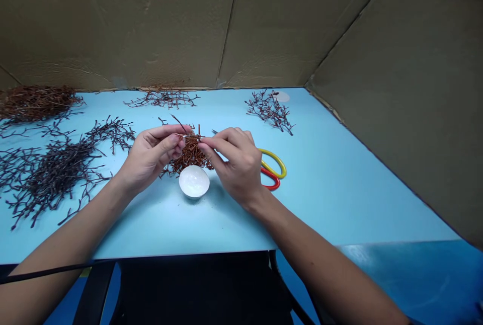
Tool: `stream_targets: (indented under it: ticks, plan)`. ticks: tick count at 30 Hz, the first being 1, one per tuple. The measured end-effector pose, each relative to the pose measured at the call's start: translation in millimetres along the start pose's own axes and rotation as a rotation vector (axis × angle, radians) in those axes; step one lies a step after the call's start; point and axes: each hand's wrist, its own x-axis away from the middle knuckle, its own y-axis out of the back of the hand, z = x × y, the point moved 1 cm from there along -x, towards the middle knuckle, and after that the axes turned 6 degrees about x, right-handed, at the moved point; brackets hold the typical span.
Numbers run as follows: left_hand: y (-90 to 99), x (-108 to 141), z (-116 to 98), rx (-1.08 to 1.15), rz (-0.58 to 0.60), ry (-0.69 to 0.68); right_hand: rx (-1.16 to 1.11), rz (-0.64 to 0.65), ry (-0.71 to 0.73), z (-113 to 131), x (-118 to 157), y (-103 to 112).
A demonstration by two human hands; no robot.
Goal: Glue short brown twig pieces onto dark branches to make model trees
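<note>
My left hand [151, 158] is closed in a pinch on a thin brown twig [178, 123], whose dark end points up and left past the fingers. Close beside it, my right hand [237, 161] pinches a small reddish-brown twig piece [199, 133] between thumb and forefinger. The two pieces nearly meet; whether they touch is too small to tell. Under the fingertips lies a heap of short brown twig pieces [191, 155]. A small white bowl [193, 182] with something white inside stands in front of the heap. Scissors with yellow and red handles [282, 170] lie partly hidden behind my right hand.
Dark branching twigs [62, 166] spread over the table's left side, with a reddish-brown pile [35, 102] behind. More brown twigs [164, 97] lie at the back, and branched ones [269, 109] at the back right beside a white disc [282, 96]. Cardboard walls [151, 28] enclose the light-blue table [339, 189].
</note>
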Motion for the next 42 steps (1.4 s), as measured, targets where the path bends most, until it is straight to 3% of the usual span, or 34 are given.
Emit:
stream_targets:
  ticks: [14, 25, 42]
  plan:
    - [1.3, 3.2, -6.1, -0.277, 0.024, -0.101, 0.074, 0.000, 0.107, -1.8, 0.6, 0.5]
    - [0.3, 2.4, -4.1, -0.254, -0.015, -0.097, 0.101, -0.003, 0.177, -0.8, 1.5, -0.1]
    - [2.4, 4.0, 0.4, -0.287, 0.032, -0.171, 0.222, -0.012, 0.269, 7.1, 0.2, 2.1]
